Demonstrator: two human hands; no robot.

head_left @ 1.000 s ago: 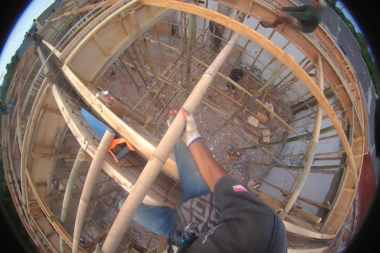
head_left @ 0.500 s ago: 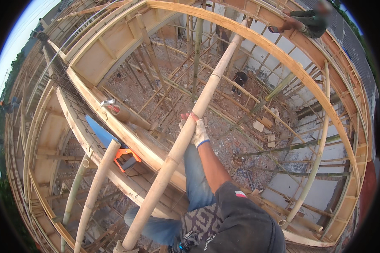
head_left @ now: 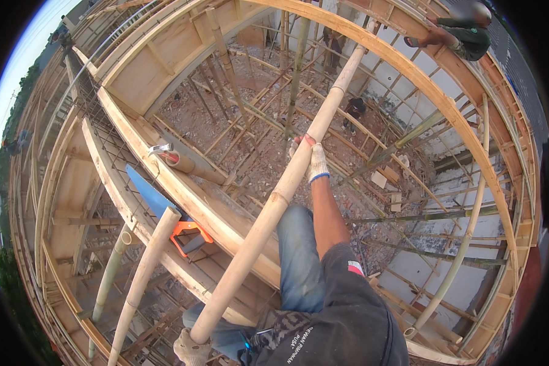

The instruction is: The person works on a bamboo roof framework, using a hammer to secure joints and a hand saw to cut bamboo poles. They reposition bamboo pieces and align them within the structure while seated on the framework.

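A long pale bamboo pole (head_left: 277,198) slants across the view, from near my lap up toward the curved timber at the far side. My right hand (head_left: 316,160), in a white knit glove with bare fingertips, is closed round its middle from the right. At the near end my left hand (head_left: 191,349), gloved too, grips the pole beside its butt; part of the fingers is hidden. Left of the pole, a handsaw (head_left: 149,192) with a blue blade and orange handle lies in the slot between two timber edges. A hammer (head_left: 160,149) rests by the upper edge.
A curved plank (head_left: 409,70) arches over the drop, where rubble ground (head_left: 262,146) lies far below among bamboo props. Two more poles, one pale bamboo (head_left: 141,283), stand at left. A co-worker (head_left: 470,33) sits on the far right formwork; another person (head_left: 354,113) is below.
My right hand and the pole's middle have shifted up and to the right in the view. My left hand, mostly cut off before, now shows at the pole's near end.
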